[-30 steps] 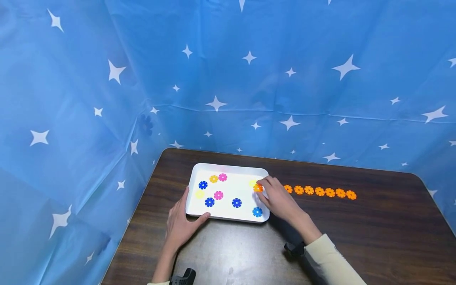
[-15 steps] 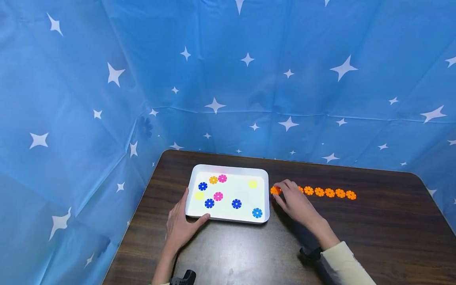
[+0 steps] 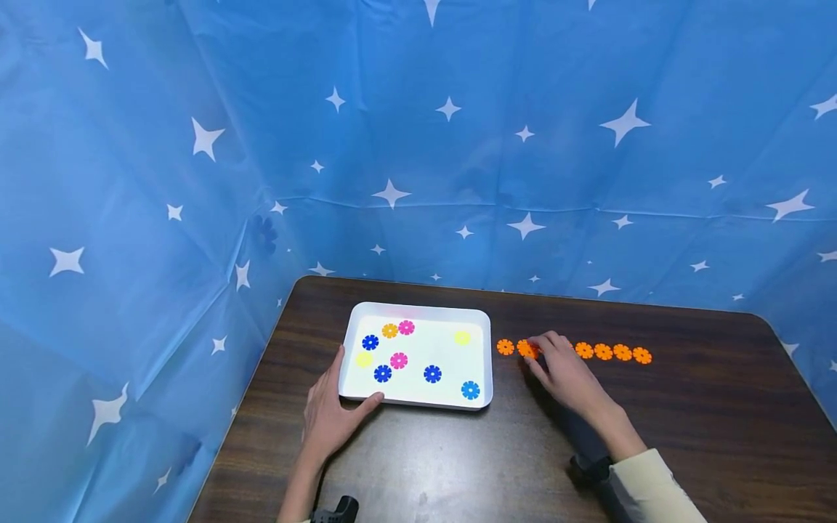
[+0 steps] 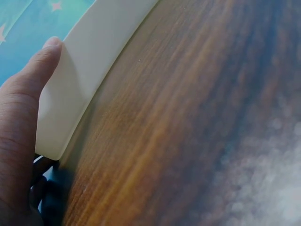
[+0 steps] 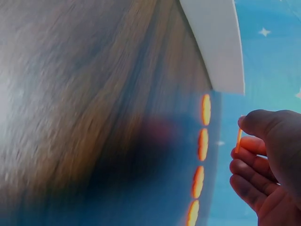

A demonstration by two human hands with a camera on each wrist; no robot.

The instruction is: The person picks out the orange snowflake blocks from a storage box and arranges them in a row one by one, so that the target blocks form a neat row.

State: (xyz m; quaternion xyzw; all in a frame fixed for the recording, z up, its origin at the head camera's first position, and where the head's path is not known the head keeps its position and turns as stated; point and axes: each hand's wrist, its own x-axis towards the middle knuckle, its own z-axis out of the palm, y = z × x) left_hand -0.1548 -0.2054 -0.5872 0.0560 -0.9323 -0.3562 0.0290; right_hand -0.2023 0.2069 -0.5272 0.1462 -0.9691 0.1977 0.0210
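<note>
A white rectangular tray (image 3: 415, 400) holds several notched plastic discs in blue, pink, yellow and orange. My left hand (image 3: 327, 412) grips the tray's front left corner, with the thumb (image 4: 43, 61) against the outer wall. On the right, my right hand (image 3: 567, 369) pinches a thin orange notched disc (image 5: 239, 140) between thumb and fingers. In the head view this disc overlaps another in the line of orange discs (image 3: 603, 351) right of the tray. The right wrist view shows the held disc apart from the row; the hand hides part of the row in the head view.
The dark wooden table (image 3: 713, 421) has rounded far corners. A blue curtain (image 3: 484, 145) with white stars hangs behind it and along its left side. Among the tray's discs, a light blue one (image 3: 470, 390) lies near the right front corner.
My right hand has lifted an orange disc out of the tray and carried it right, over the row. An orange disc now shows at the row's left end. The left hand stays at the tray.
</note>
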